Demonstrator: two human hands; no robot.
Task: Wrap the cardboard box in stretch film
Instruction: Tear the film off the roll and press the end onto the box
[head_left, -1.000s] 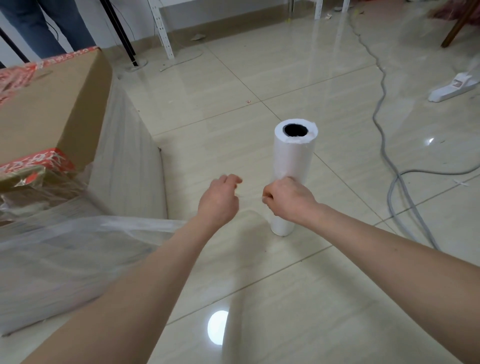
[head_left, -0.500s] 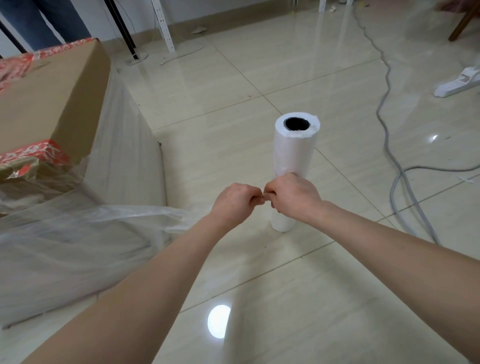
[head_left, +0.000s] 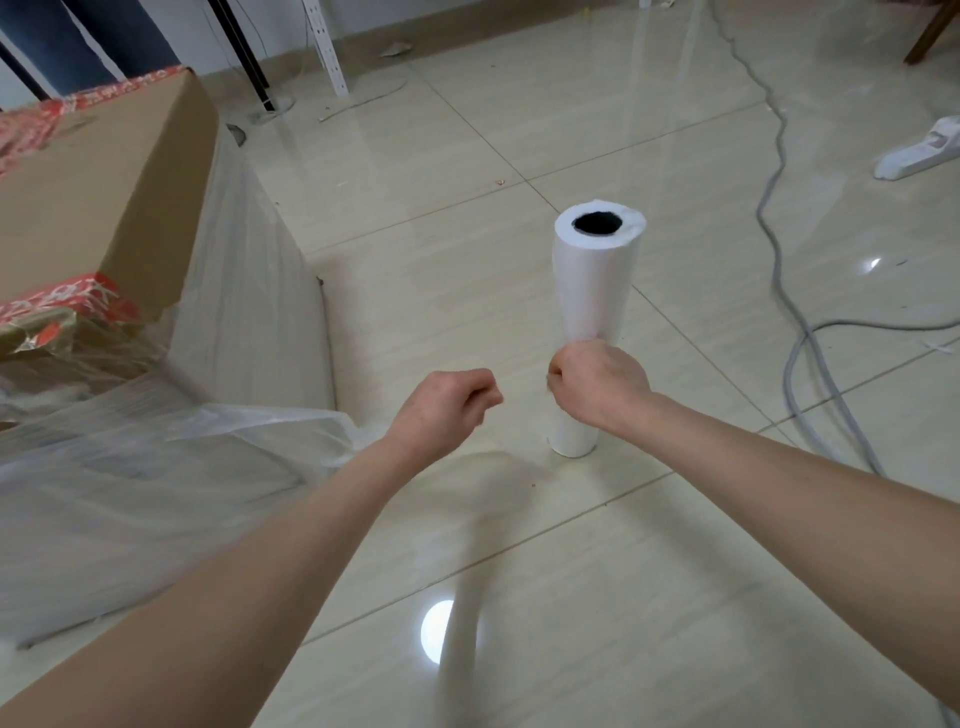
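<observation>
The cardboard box (head_left: 98, 197) with red tape stands at the left, its near sides covered in clear stretch film (head_left: 156, 467). A bunched tail of that film runs across the floor to my left hand (head_left: 441, 408), which is pinched shut on it. The white film roll (head_left: 595, 291) stands upright on the tiles. My right hand (head_left: 600, 384) is in front of the roll's lower half, its fingers pinched on a bit of film at the roll's side. A gap separates the two hands.
A grey cable (head_left: 779, 249) snakes over the tiles at the right, near a white power strip (head_left: 919, 150). A person's legs in jeans (head_left: 104, 41), a black stand leg (head_left: 244, 57) and a white shelf post (head_left: 324, 47) are beyond the box.
My hands came together in a pinch beside the roll half a second ago and have now pulled apart, the left moving left. The roll has stayed upright.
</observation>
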